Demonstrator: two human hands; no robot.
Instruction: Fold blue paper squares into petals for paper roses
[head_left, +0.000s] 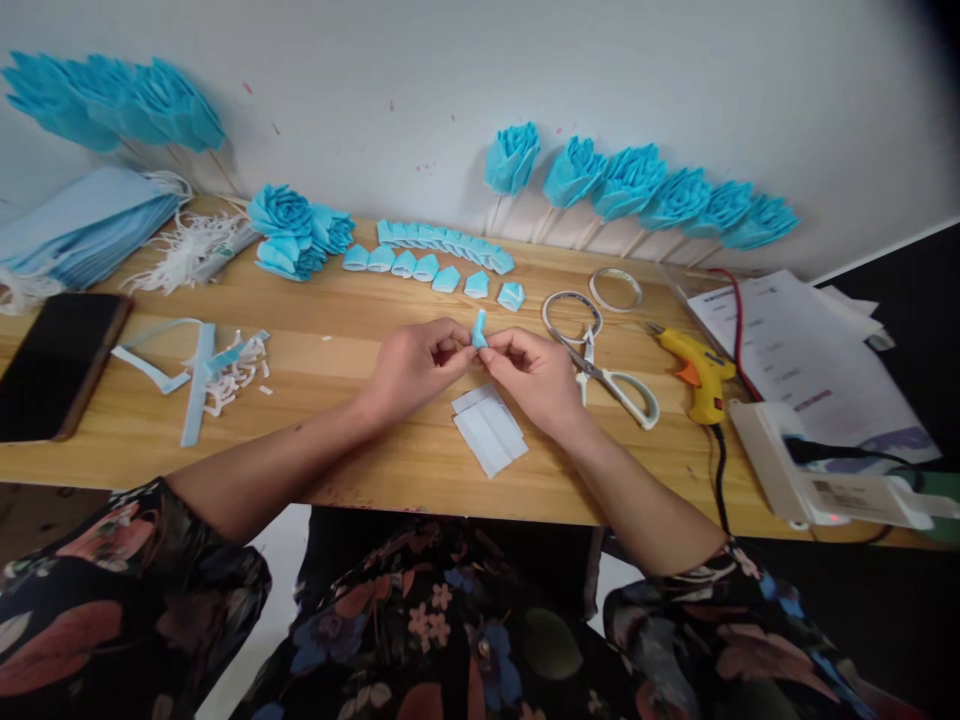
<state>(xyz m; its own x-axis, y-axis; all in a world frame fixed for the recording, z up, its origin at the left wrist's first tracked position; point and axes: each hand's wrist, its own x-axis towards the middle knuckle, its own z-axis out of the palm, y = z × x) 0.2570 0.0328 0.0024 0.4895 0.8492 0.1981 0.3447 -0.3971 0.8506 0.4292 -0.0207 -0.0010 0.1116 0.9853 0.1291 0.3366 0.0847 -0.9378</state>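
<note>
Between the fingertips of both my hands is a small folded piece of blue mask fabric point(480, 328), pinched upright over the table. My left hand point(412, 365) grips it from the left with thumb and fingers. From the right, my right hand point(536, 375) pinches its lower end. A short stack of pale fabric rectangles point(489, 432) lies just below my hands. Beyond them runs a row of folded blue petals point(403, 264), with a second overlapping row point(442, 245) behind it. Scissors point(600, 375) rest beside my right hand.
A yellow glue gun point(694, 370), power strip point(795, 465), papers point(810, 360) and tape roll point(615, 289) are at right. Left are a phone point(56, 365), cut scraps point(199, 385), elastic loops point(187, 250) and stacked masks point(90, 225). Blue fabric flowers point(630, 182) lean on the wall.
</note>
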